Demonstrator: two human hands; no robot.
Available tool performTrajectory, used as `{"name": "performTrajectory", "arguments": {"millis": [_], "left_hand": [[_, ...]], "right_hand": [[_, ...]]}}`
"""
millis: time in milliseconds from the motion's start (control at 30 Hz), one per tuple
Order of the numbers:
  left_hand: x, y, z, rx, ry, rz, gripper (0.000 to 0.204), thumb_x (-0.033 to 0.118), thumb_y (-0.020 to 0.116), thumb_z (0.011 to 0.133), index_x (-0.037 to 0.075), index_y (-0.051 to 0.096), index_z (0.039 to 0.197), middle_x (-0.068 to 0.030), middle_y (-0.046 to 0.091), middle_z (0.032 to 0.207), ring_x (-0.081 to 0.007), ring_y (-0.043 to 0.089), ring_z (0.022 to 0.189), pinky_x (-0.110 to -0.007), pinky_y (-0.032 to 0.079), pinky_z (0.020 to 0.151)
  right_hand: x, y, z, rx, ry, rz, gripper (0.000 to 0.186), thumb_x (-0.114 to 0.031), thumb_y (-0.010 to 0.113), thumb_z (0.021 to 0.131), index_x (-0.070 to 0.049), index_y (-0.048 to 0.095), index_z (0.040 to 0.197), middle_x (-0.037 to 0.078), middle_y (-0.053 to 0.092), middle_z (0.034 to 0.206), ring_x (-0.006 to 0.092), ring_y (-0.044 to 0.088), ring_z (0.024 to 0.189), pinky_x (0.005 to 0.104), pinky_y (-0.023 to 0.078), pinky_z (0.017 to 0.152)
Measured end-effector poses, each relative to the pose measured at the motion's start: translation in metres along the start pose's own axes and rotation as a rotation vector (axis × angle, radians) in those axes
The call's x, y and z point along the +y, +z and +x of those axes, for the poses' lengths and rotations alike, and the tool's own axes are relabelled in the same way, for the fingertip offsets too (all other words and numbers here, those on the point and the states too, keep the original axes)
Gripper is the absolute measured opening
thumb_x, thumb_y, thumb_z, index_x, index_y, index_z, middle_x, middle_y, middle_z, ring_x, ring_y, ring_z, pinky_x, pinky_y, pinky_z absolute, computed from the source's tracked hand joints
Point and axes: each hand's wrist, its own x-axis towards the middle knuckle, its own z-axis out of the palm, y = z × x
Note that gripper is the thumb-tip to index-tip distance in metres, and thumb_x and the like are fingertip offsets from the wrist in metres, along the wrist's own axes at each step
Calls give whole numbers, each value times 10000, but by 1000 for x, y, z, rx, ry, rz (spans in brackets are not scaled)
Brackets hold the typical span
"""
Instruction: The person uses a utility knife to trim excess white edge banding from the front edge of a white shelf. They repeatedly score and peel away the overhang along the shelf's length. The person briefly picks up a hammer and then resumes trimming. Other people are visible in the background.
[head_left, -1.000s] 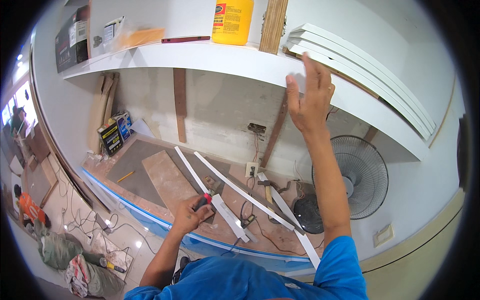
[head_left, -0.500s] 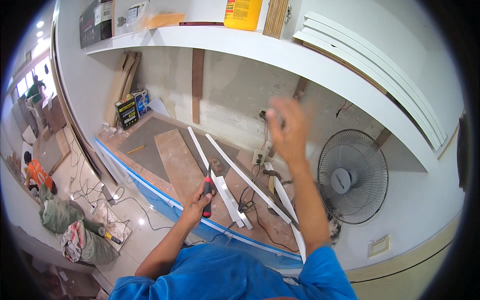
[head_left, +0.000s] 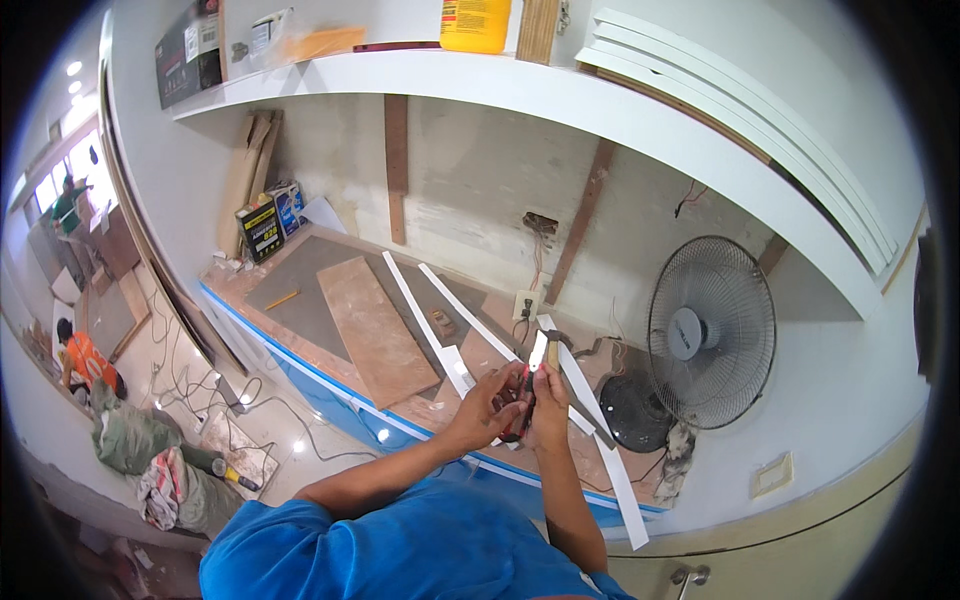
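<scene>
Screwdriver [head_left: 516, 430] between the fingers [head_left: 506, 412]

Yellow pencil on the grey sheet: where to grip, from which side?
I'd pinch the yellow pencil at mid-length from above, closing across its long axis. It is thin and straight, lies flat on the grey sheet, and nothing shows over it or against it. The left hand looks nearer, but is at the red-and-black tool.

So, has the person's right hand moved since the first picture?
Yes, downward: the right hand, earlier raised in front of the white shelf, is now well below it, beside the left hand.
</scene>
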Motion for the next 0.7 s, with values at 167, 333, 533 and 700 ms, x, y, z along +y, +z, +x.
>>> {"name": "performTrajectory", "arguments": {"millis": [167, 333, 533, 700], "left_hand": [[-26, 17, -10, 73, -90, -189, 466, 134, 759, 973, 5, 531, 1358, -97, 644, 1039, -181, 628, 912, -315, 530, 789], [-27, -11, -24, -193, -232, -95, 369, 219, 687, 1046, -5, 585, 1321, -74, 660, 1035, -121, 629, 937, -306, 541, 799], [-58, -39, -46, -239, -285, -314, 365, 279, 632, 1079, 9, 623, 1325, -46, 682, 1086, -143, 627, 972, -306, 529, 830], [-81, -62, -66, -321, -395, -324, 396, 303, 590, 1097, -1, 622, 1350, -75, 680, 1148, -150, 616, 1029, -347, 509, 921]], "right_hand": [[29, 8, -29, 168, -169, -61, 294, -237, 531, 1132, -35, 543, 1344, 77, 690, 1201, 101, 609, 914, 253, 531, 830], [30, 42, -44, 178, -78, 119, 326, -240, 529, 1129, -40, 500, 1384, 110, 667, 1334, 99, 605, 966, 243, 508, 843], [73, 45, -49, 98, 8, 108, 260, -199, 513, 1123, -69, 510, 1347, 163, 686, 1345, 196, 660, 1142, 350, 540, 994], [104, 58, -64, 138, 88, 124, 209, -212, 472, 1142, -71, 548, 1276, 139, 696, 1333, 187, 657, 1117, 354, 549, 982]]}}
